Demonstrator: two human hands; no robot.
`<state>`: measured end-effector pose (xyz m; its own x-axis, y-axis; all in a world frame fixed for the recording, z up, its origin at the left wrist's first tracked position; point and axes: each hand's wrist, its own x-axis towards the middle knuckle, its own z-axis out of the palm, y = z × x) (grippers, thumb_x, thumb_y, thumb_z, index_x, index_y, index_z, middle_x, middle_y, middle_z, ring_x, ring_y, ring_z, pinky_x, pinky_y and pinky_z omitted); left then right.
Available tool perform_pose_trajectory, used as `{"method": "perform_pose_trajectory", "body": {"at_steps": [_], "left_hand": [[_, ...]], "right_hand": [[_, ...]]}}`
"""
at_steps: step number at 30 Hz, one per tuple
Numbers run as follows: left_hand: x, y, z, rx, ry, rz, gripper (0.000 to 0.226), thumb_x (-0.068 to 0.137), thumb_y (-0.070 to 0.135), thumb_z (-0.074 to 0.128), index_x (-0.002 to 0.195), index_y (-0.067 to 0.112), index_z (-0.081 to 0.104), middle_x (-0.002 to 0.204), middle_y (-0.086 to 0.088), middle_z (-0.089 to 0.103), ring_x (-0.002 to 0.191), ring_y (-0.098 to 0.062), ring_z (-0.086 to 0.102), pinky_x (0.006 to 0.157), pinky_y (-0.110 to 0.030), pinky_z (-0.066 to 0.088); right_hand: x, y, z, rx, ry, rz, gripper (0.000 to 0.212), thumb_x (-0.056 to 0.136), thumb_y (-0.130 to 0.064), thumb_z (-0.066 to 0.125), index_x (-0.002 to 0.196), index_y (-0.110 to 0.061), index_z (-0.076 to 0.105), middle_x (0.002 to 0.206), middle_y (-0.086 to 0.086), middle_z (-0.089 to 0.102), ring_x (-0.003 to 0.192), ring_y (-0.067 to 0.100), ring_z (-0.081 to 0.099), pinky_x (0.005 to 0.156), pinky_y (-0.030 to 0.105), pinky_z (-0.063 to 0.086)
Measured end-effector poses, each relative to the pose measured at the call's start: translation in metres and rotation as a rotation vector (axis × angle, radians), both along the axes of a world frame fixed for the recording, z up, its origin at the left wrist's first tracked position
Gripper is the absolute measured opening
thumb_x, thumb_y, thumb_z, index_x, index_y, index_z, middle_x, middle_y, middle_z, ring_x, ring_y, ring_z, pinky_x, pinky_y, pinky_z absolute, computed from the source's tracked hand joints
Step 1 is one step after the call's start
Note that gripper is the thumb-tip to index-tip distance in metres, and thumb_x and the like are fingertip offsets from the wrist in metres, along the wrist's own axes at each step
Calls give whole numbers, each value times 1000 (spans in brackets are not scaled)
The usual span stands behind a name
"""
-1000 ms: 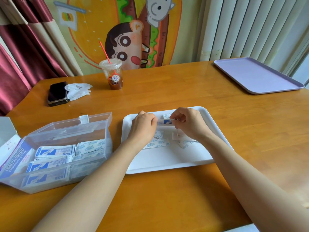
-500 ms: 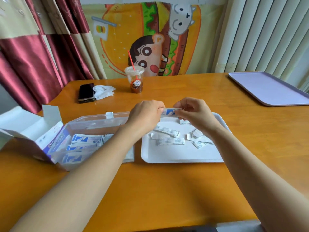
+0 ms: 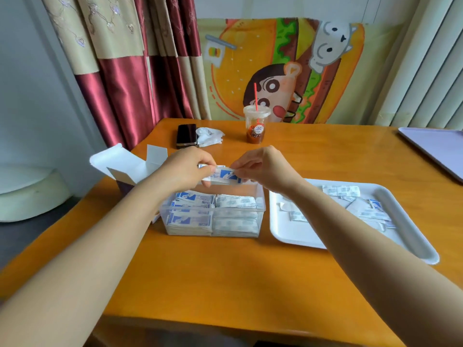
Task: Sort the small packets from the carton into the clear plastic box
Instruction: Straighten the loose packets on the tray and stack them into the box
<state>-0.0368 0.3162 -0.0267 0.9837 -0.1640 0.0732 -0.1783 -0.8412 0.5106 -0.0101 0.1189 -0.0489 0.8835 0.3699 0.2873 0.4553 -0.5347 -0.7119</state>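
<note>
Above the clear plastic box (image 3: 262, 199), both hands hold a small stack of packets (image 3: 224, 175) between them, whereas half a second ago the same stack was over the far left corner of the white tray (image 3: 302, 237), to the right of the box. The left hand (image 3: 186, 169) pinches the stack's left end with curled fingers, and the right hand (image 3: 263, 169) pinches its right end between thumb and fingertips, so the stack lies flat between the two hands, blue print facing up, just over the box's far rim. Inside the box the packets sit in two piles side by side: those on the left show blue print, and those on the right show pale grey print. More loose packets lie scattered on the white tray just right of the box. An open carton (image 3: 125, 167) stands just left of and behind the box with its white flaps raised; its contents cannot be seen. Further behind the box on the wooden table (image 3: 225, 279) lie a dark phone (image 3: 186, 135) and a crumpled tissue (image 3: 210, 136), touching each other, and a plastic cup (image 3: 256, 126) with a red straw stands near them. A purple tray (image 3: 437, 151) sits well to the right of the box, at the table's far edge.
</note>
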Motion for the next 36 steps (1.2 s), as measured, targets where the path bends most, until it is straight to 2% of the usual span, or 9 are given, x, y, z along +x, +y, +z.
{"method": "perform_pose_trajectory", "body": {"at_steps": [4, 9, 11, 14, 19, 26, 31, 34, 36], "left_hand": [[-2, 23, -8, 128, -36, 125, 9, 93, 29, 61, 94, 24, 67, 78, 11, 65, 83, -10, 63, 73, -28, 44], [0, 30, -18, 297, -148, 247, 7, 91, 21, 62, 94, 19, 68, 99, 0, 65, 95, -24, 59, 71, -31, 42], [2, 30, -22, 400, -177, 258, 8, 91, 16, 61, 97, 17, 66, 99, -5, 65, 93, -27, 60, 69, -32, 43], [5, 30, -28, 464, -218, 241, 11, 88, 9, 62, 96, 16, 64, 95, -6, 65, 89, -27, 60, 67, -32, 45], [4, 28, -30, 553, -262, 226, 19, 85, 3, 65, 99, 16, 64, 102, -8, 57, 90, -29, 60, 72, -33, 46], [18, 25, -36, 346, 4, 49, 18, 85, 12, 66, 85, 29, 73, 94, -1, 68, 85, -24, 62, 79, -37, 56], [26, 21, -41, 385, 62, 33, 21, 88, 10, 63, 101, 23, 74, 100, -2, 69, 89, -23, 62, 79, -32, 55], [29, 18, -41, 413, 75, 40, 23, 87, 6, 63, 101, 20, 74, 104, -2, 69, 94, -23, 62, 74, -28, 50], [30, 17, -39, 410, 103, 65, 24, 86, 5, 63, 102, 20, 73, 107, -1, 67, 99, -23, 61, 81, -31, 52]], "right_hand": [[8, 25, -3, -97, 50, -9, 10, 82, -6, 71, 91, -9, 74, 89, 8, 74, 69, 19, 70, 54, 18, 54], [15, 51, -15, -216, 110, -69, 15, 80, -9, 72, 75, -23, 73, 75, 4, 74, 60, 12, 69, 70, 39, 59], [16, 59, -20, -230, 135, -104, 12, 80, -12, 73, 76, -23, 75, 69, -1, 73, 57, 7, 67, 70, 29, 58], [16, 67, -24, -227, 173, -133, 8, 81, -7, 72, 88, -7, 76, 74, 6, 73, 53, 7, 64, 48, 8, 46], [16, 76, -30, -271, 148, -130, 8, 80, -4, 73, 88, -4, 76, 77, 12, 74, 53, 9, 66, 62, 21, 58], [14, 83, -32, -300, 123, -119, 10, 83, -3, 69, 89, -4, 76, 76, 13, 74, 64, 17, 71, 72, 29, 59], [12, 79, -31, -388, 93, -71, 21, 82, 2, 64, 99, -5, 75, 93, 11, 74, 87, 22, 69, 83, 30, 55], [10, 71, -29, -341, 41, -73, 23, 82, 3, 61, 94, -9, 76, 97, 6, 73, 83, 18, 65, 72, 22, 51], [10, 71, -29, -367, 44, -17, 24, 84, 1, 58, 91, -11, 77, 95, 5, 73, 79, 15, 64, 66, 18, 47]]}}
